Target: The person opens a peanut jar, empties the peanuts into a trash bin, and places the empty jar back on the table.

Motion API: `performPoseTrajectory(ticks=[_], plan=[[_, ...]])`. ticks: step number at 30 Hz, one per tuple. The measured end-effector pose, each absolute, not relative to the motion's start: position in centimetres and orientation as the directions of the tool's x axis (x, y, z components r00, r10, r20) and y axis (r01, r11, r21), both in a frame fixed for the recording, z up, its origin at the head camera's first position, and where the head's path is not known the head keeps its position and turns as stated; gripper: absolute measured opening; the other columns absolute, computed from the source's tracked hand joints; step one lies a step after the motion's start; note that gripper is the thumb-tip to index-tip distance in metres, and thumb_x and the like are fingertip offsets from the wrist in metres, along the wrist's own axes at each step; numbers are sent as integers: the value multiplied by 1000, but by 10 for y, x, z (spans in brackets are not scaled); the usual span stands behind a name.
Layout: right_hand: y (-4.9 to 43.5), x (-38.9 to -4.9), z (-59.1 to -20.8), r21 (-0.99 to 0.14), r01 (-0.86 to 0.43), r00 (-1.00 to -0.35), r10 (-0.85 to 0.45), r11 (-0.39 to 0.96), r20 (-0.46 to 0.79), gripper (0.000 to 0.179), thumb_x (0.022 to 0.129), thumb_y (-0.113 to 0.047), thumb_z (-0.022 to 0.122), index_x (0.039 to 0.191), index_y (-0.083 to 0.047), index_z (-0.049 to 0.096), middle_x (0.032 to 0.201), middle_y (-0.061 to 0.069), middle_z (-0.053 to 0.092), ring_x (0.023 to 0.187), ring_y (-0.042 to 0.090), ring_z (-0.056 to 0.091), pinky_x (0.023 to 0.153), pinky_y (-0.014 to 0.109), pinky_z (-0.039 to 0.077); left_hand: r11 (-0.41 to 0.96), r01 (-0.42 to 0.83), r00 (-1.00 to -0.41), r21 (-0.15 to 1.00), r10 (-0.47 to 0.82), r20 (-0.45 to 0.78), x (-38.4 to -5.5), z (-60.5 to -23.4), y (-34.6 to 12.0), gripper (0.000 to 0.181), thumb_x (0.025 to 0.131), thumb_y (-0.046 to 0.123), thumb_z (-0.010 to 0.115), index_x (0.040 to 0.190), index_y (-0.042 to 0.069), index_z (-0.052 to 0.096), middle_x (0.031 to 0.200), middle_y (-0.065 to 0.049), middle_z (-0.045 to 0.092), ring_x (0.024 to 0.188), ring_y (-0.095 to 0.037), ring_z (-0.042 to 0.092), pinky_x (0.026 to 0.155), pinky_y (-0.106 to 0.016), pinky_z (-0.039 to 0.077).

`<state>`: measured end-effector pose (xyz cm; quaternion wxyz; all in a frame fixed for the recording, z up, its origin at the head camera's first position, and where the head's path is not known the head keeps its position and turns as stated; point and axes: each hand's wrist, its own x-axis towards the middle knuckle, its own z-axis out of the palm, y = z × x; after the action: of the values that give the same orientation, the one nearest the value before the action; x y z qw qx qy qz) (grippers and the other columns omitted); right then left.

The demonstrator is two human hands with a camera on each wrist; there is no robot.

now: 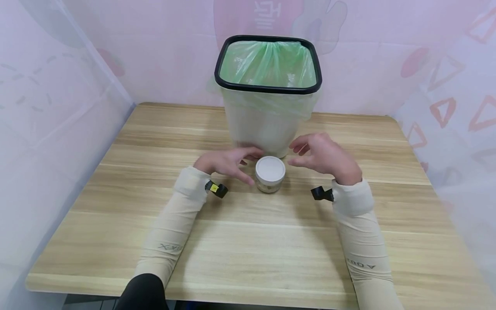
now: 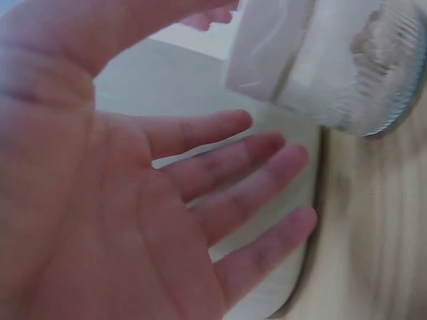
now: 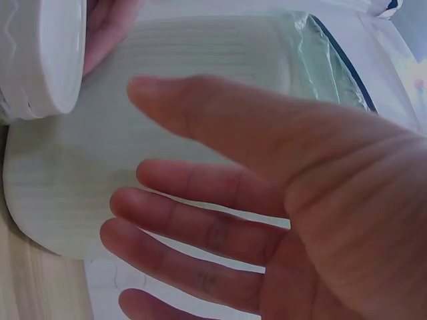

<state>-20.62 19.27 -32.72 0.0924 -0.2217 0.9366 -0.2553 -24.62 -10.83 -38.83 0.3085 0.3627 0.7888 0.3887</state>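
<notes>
A small clear jar with a white lid (image 1: 270,169) stands upright on the table in front of the bin. In the left wrist view the jar (image 2: 333,60) shows ridged clear walls, with something greyish inside. My left hand (image 1: 231,162) is at the jar's left side, thumb and fingers spread apart around that side. To the right of the jar my right hand (image 1: 319,156) hovers with its fingers loosely bent and a gap between them and the lid. In the right wrist view, nothing lies between the right hand's thumb and fingers (image 3: 193,247).
Behind the jar stands a white trash bin (image 1: 267,120) with a black rim and a green liner bag (image 1: 271,64). The wooden table (image 1: 255,249) carries both. Pale printed curtains (image 1: 174,56) close off the back and sides.
</notes>
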Motion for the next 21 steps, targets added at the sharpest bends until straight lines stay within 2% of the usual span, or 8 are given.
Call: performPoseTrajectory(ticks=[5,9,13,21], plan=[[183,-207,-333,-469,-413,-857,-508,781,-92,56,88,-40,83,130,-5,70,119,13,77,114,29,71,101,49,56,416,352,-543,839,820,-179,-246,-397,-100,97,83,21,91,161,12,35,163,-7,42,152,-29,42,128,-51,33],[173,-206,-340,-444,-457,-837,-541,771,-78,66,83,-46,87,132,-6,69,120,11,76,113,28,71,99,47,57,393,373,-555,840,820,-137,-247,-404,-95,98,81,21,92,160,11,36,161,-7,44,151,-28,43,129,-46,33],[164,-205,-347,-442,-517,-809,-587,733,-28,67,79,-45,91,128,-6,69,117,9,75,110,29,70,97,45,57,382,361,-565,851,815,-126,-247,-409,-92,100,79,21,94,160,12,36,158,-5,47,150,-25,44,128,-44,33],[153,-204,-359,-404,-572,-790,-613,714,35,71,73,-47,93,125,-5,70,123,10,70,112,28,65,93,42,56,376,356,-566,855,815,-123,-249,-418,-86,98,78,23,94,157,9,38,150,-7,54,139,-22,51,124,-42,37]])
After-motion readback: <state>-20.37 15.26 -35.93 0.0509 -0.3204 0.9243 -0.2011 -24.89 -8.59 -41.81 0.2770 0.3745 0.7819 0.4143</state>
